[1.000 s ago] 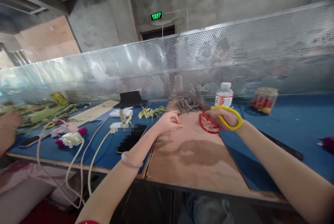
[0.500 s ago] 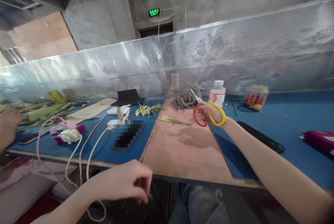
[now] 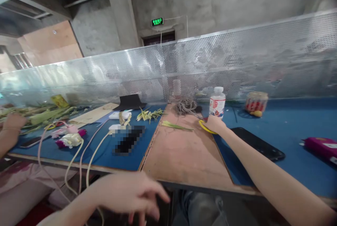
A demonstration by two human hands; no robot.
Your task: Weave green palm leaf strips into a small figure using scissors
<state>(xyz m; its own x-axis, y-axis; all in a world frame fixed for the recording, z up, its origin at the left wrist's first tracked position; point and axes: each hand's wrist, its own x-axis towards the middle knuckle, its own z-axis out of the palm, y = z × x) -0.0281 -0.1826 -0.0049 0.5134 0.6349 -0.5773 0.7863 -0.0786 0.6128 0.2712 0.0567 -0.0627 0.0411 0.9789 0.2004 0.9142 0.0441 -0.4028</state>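
Note:
My right hand (image 3: 215, 125) is low over the table beside the plastic bottle (image 3: 217, 105), its fingers closed around the scissors. The scissors' yellow handle loop (image 3: 205, 126) shows left of the hand; the rest is mostly hidden. Just beyond lies a coil of grey cord (image 3: 186, 107). A green and yellow plant stalk (image 3: 176, 126) lies left of the scissors on the bare wood strip (image 3: 184, 155). My left hand (image 3: 134, 192), slightly blurred, hangs in front of the table edge with fingers apart and nothing in it.
A black phone (image 3: 259, 143), a jar (image 3: 256, 103) and a purple packet (image 3: 321, 147) are on the right. Plant pieces (image 3: 150, 114), white chargers (image 3: 119, 115) and cables lie left. Another person's hand (image 3: 13, 126) is at far left. A perforated metal screen (image 3: 147, 68) stands behind.
My right hand has lowered the scissors from above the table down to the surface beside the cord. My left hand has moved slightly down and right, its fingers spreading.

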